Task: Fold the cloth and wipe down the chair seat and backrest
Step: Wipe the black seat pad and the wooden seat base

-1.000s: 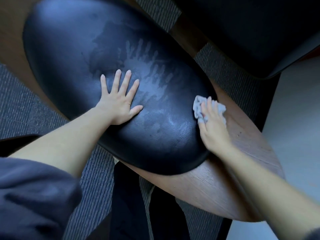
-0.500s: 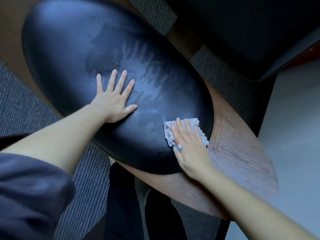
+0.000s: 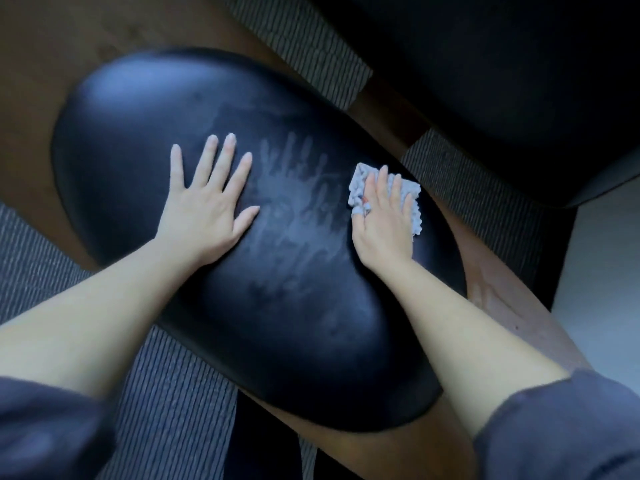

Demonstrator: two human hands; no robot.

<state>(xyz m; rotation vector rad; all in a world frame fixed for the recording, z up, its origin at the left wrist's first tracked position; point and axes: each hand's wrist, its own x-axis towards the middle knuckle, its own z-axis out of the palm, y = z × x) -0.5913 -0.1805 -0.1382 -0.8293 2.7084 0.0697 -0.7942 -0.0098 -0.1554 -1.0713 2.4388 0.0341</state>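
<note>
A black padded chair cushion (image 3: pixel 145 140) fills the middle of the view, set on a curved wooden shell (image 3: pixel 512 313). Damp streaks mark its centre. My left hand (image 3: pixel 204 209) lies flat on the cushion with fingers spread, holding nothing. My right hand (image 3: pixel 384 216) presses a small folded grey cloth (image 3: pixel 412 199) flat against the cushion near its right edge. Most of the cloth is hidden under the palm and fingers.
A second dark chair or cushion (image 3: pixel 502 81) stands at the upper right. Striped grey carpet (image 3: pixel 173 403) lies below and beside the chair. A pale floor patch (image 3: pixel 602 278) shows at the right. My dark-trousered legs (image 3: pixel 256 445) are at the bottom.
My right hand slid the cloth from the cushion's right edge toward its near part, then back up toward the right edge. The left hand stayed flat. The view shifted, so the cushion sits lower.
</note>
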